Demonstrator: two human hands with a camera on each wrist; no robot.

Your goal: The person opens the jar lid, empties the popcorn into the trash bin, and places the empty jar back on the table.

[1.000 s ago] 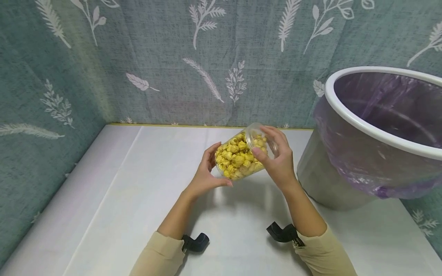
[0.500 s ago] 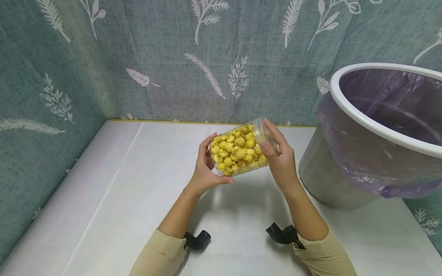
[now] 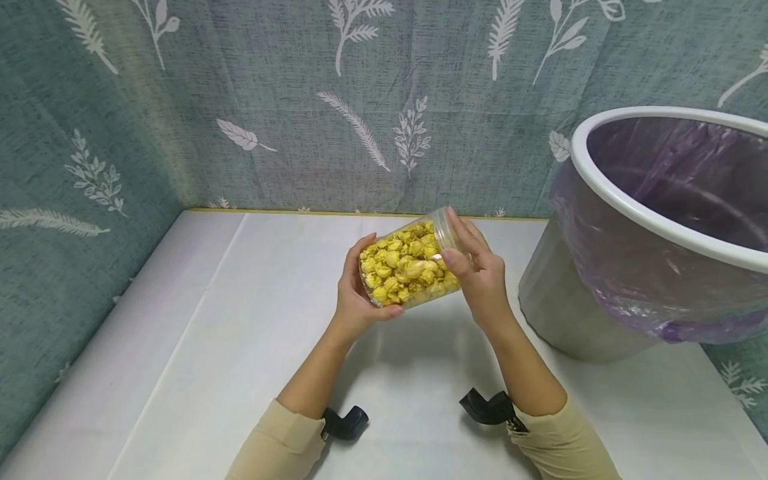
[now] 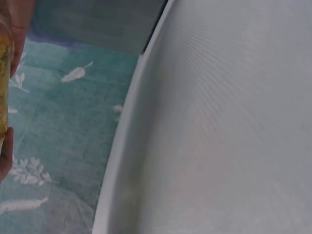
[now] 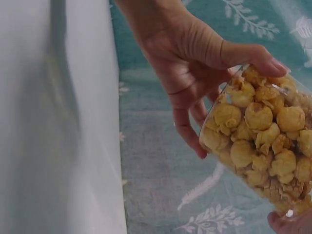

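Note:
A clear plastic jar (image 3: pixel 405 273) full of yellow popcorn (image 5: pixel 263 131) is held tilted above the white table, its ridged, lidded end up to the right. My left hand (image 3: pixel 355 290) grips the bottom end, fingers behind and thumb along the lower near edge. My right hand (image 3: pixel 485 277) holds the lid end (image 3: pixel 444 230), thumb in front and fingers over the far side. At the edge of the left wrist view only a strip of the jar (image 4: pixel 4 78) shows. Most of my right hand is cut off in the right wrist view, where a fingertip (image 5: pixel 278 222) touches the jar.
A grey bin (image 3: pixel 570 300) with a white rim (image 3: pixel 585 173) and a purple plastic liner (image 3: pixel 624 293) stands to the right of my right hand. Leaf-patterned green cloth (image 3: pixel 270 100) hangs behind the white table (image 3: pixel 198 373) and at its left side.
The jar first turned so its lid end faces less toward me and rose slightly, then shifted a little left. Both hands kept their hold on it.

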